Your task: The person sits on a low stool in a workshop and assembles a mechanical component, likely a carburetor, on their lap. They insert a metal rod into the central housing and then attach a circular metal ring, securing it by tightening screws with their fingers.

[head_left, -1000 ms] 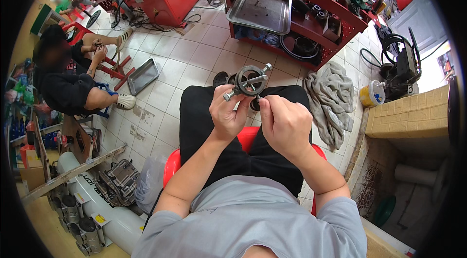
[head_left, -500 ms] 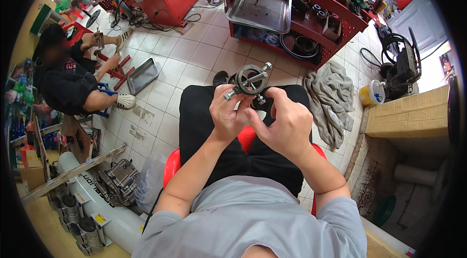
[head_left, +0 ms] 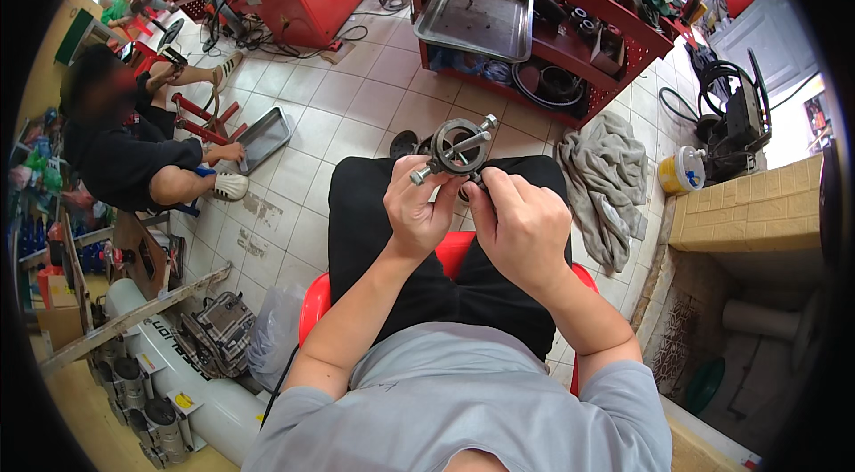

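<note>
Above my lap I hold a dark metal ring tool, round, with several bright bolts sticking out from its rim and a thick rod across its middle. My left hand is closed around its left side, the fingers partly hidden beneath it. A bolt head juts out over that hand. At the ring's near right side, my right hand pinches a bolt with thumb and forefinger; the fingertips cover its head. The far-right bolt stands free of both hands.
A red tool cart with a metal tray stands ahead. On the right are a grey cloth and a white-and-yellow bucket. Another person sits at the left, reaching to a floor tray. A white tank lies lower left.
My right thumb and forefinger have closed onto the bolt at the ring's near right. The ring and left hand stay nearly still. The other person's arm has lowered toward the floor tray.
</note>
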Tool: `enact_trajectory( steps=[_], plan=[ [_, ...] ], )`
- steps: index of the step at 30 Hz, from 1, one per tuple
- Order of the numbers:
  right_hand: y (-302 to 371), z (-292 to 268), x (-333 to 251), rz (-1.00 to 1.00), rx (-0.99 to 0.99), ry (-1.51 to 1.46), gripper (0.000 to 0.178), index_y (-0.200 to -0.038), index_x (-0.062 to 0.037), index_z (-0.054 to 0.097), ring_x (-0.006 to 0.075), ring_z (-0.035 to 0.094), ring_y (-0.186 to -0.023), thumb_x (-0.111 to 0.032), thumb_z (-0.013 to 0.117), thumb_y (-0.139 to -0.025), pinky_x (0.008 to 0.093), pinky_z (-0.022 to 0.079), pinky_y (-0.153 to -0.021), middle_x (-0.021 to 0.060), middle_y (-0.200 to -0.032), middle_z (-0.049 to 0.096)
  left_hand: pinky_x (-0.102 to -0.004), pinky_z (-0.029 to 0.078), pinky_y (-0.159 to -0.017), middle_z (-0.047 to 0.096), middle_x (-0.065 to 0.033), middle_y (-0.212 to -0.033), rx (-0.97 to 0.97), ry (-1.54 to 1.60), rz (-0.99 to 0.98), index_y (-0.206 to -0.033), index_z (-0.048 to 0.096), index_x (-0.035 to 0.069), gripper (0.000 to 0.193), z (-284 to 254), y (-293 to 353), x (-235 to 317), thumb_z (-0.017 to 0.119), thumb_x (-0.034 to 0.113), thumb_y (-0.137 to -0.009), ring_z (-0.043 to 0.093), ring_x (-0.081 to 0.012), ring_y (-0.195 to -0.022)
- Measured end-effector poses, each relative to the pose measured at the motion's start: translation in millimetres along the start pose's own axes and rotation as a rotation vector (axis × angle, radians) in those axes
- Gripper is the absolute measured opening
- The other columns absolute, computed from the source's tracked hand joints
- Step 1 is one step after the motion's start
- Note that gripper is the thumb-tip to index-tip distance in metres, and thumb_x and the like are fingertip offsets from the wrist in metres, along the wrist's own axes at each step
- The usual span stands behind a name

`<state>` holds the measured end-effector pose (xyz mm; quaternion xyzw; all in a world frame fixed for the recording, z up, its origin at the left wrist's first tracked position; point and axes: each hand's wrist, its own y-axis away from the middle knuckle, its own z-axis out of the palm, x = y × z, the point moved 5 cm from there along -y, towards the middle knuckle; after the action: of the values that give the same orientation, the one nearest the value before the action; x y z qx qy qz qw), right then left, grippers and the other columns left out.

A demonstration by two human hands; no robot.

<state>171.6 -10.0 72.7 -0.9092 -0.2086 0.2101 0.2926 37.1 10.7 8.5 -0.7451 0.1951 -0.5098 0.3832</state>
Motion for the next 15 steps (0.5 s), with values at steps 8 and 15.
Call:
enact_trajectory(
  steps=[8,15],
  plan=[
    [6.6,17.7,13.4,0.237,-0.121,-0.383,0.024,-0.073,-0.0069,0.053,0.0244,0.054,-0.046,-0.020,0.060,-0.093,0.0339,0.038,-0.044,0.0074,-0.055,0.053,-0.0364,0.048,-0.071,0.069,-0.0064,-0.087,0.015,-0.010,-0.013,-0.086,0.069,0.003,0.016,2.4,-1.8,1.5,0.076,-0.001,-0.073,0.063,-0.0267,-0.080],
    [-4.8,-2.4,9.6,0.121,-0.071,-0.177,0.018,-0.082,-0.0069,0.060,0.0230,0.055,-0.047,-0.023,0.066,-0.086,0.0323,0.037,-0.043,0.0062,-0.061,0.056,-0.0363,0.048,-0.071,0.069,-0.0065,-0.086,0.010,-0.021,-0.010,-0.087,0.069,0.004,0.016,0.7,-2.4,2.0,0.076,-0.001,-0.073,0.062,-0.0266,-0.079]
  ],
)
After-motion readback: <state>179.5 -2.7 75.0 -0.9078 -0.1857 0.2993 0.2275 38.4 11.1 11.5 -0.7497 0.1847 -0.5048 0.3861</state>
